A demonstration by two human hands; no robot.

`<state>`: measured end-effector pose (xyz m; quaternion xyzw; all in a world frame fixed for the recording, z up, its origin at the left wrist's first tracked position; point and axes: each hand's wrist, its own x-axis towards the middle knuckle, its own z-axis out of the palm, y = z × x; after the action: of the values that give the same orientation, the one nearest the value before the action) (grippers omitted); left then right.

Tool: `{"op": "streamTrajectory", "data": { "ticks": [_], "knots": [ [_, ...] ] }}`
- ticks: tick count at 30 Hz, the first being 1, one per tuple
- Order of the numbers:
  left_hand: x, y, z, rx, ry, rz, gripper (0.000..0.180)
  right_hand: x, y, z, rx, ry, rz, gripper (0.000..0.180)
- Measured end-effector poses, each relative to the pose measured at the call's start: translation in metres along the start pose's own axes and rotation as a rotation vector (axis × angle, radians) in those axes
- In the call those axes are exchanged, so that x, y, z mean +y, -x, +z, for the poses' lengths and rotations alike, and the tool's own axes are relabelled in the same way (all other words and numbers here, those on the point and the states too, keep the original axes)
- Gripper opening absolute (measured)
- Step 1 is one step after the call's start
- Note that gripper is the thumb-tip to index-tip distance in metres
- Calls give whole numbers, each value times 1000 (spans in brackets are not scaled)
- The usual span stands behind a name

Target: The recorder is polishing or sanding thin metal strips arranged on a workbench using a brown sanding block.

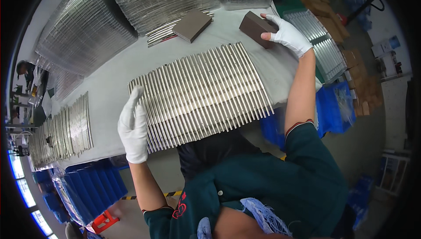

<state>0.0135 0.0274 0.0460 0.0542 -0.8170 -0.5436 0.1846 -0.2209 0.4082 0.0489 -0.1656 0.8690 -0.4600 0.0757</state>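
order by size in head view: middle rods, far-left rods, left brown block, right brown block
1. Middle rods
2. Far-left rods
3. Left brown block and right brown block: too alike to rank; the right hand partly covers the latter

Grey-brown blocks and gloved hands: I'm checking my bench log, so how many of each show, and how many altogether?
Grey-brown blocks: 2
Gloved hands: 2
Total: 4

rods (199,96): silver
held block (253,25): dark brown
loose block (192,24): grey-brown
gloves (133,129): white
worktop (105,107): pale grey
shirt (272,182): dark green
bins (94,191): blue
floor tape (172,194): yellow-black stripes
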Motion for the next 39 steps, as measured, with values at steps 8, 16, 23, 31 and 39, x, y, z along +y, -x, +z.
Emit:
{"op": "streamTrajectory", "data": {
  "ticks": [8, 16, 23, 31, 39],
  "knots": [
    [52, 28, 148, -417, -516, 587, 73, -39, -9, 44, 464, 90, -311, 47],
    [41, 40, 173, -419, -647, 593, 72, -18, -6, 70, 237, 26, -352, 43],
    [36, 43, 172, -410, -610, 624, 71, -28, -1, 68, 85, -18, -238, 48],
    [37, 43, 172, -409, -642, 628, 70, -25, 1, 66, -19, -179, -168, 54],
    [34, 43, 170, -404, -517, 693, 65, -28, 9, 51, -104, -302, -137, 50]
  ]
}}
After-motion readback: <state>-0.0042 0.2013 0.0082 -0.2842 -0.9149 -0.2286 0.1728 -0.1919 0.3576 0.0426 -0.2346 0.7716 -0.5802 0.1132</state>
